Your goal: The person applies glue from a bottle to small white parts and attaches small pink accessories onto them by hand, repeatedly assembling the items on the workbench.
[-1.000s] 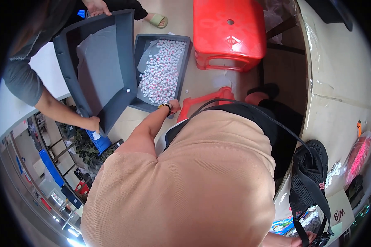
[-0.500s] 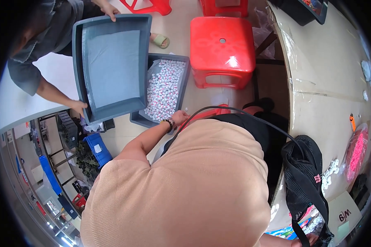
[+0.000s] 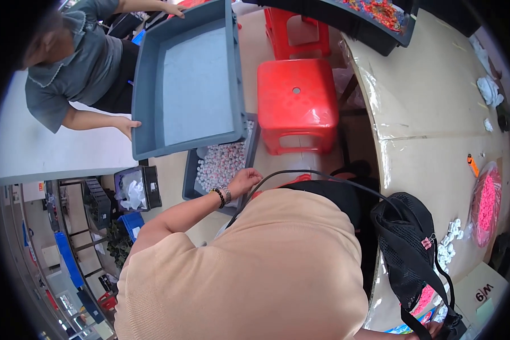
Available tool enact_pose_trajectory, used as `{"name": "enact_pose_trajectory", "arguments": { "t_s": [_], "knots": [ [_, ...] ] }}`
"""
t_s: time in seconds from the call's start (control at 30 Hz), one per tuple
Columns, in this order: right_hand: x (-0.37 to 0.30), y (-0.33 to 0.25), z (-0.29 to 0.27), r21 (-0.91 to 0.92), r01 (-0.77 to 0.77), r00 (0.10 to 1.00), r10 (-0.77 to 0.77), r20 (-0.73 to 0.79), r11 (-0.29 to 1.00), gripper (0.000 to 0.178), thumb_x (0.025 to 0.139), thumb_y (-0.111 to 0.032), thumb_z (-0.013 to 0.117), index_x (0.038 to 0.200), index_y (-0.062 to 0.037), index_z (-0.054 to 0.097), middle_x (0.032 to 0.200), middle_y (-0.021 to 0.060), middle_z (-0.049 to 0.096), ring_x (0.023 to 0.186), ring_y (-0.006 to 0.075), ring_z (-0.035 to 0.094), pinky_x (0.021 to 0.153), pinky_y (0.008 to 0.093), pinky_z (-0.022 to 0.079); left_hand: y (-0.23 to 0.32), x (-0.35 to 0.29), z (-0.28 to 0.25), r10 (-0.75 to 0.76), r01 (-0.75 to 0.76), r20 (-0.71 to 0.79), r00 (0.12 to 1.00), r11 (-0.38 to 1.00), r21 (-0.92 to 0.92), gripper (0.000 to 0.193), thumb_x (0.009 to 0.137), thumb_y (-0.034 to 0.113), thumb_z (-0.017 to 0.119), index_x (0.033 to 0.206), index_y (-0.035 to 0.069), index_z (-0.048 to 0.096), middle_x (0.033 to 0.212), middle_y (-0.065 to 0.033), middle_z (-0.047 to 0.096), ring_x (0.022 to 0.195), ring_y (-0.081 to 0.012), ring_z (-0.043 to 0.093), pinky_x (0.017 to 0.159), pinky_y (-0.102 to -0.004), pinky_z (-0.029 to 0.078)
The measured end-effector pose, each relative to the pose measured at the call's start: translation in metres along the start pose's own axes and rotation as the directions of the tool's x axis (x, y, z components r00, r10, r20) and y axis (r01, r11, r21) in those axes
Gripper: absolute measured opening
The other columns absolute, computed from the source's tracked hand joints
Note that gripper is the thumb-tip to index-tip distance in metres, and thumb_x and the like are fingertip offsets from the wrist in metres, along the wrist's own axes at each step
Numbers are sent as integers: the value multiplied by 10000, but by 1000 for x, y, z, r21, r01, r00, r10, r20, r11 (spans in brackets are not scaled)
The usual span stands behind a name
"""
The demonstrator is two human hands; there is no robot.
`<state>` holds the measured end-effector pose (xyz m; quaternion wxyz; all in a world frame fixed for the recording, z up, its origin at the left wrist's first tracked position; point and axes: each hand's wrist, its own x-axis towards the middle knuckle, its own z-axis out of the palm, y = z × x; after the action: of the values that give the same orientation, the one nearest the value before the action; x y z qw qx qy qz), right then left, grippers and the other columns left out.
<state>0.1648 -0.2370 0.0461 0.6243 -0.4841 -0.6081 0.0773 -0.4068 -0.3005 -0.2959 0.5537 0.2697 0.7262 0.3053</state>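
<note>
My left hand [image 3: 244, 182], with a dark beaded bracelet and a metal band at the wrist, hovers by the near edge of a grey bin [image 3: 191, 175]. Its fingers curl together; anything in them is too small to make out. Many small white-and-pink pieces [image 3: 222, 164] fill that bin. Above it, a co-worker holds a larger grey tray [image 3: 140, 122] tilted in two hands, its pale liner bare. At the bottom right my right hand [image 3: 434, 328] is mostly covered by the straps of a black mesh bag [image 3: 399, 249], its fingers hidden.
Red stools [image 3: 298, 85] stand ahead on the floor. A brown-covered table [image 3: 436, 119] runs along my right, bearing a black tray [image 3: 374, 28] of colourful pieces, an orange cutter [image 3: 472, 165] and a bag of pink pieces [image 3: 486, 201]. A crate [image 3: 137, 190] stands at left.
The co-worker's tray has shifted right and up in view. My left hand has lifted from low beside the bin and sits lower in the picture. My view has also shifted.
</note>
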Motion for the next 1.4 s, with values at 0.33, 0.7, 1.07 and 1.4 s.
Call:
{"name": "enact_pose_trajectory", "arguments": {
  "t_s": [0.33,0.7,1.07,1.4],
  "knots": [
    [-10,23,-21,256,2,1000,5,-27,967,246,868,-69,647,1099,-15,581,897,114,633,735,150,638,544,235,493,208,-42,18,657,-534,100,747,504,679,127,837,125,623,938,48,623,770,-120,628,725,-287,616,645,-351,482],
    [12,-20,39,380,-177,984,172,46,908,179,924,-172,578,1001,-10,585,852,108,603,659,110,560,540,223,453,203,56,53,590,-594,282,756,439,674,405,868,393,584,1008,15,619,944,-211,604,858,-391,577,755,-459,471],
    [13,-5,25,522,-238,969,236,71,819,197,945,-131,509,993,46,580,815,134,626,616,143,593,482,240,495,193,170,13,418,-5,-124,900,293,956,1017,650,631,706,1408,65,332,1166,-189,508,1057,-353,532,836,-439,477],
    [11,-9,12,728,-310,704,662,-257,612,325,798,-138,690,961,52,483,696,25,332,631,124,332,532,251,225,200,150,0,531,-45,-199,823,411,911,767,676,547,729,1215,51,503,1066,-166,558,982,-332,573,756,-422,492]
  ]
}}
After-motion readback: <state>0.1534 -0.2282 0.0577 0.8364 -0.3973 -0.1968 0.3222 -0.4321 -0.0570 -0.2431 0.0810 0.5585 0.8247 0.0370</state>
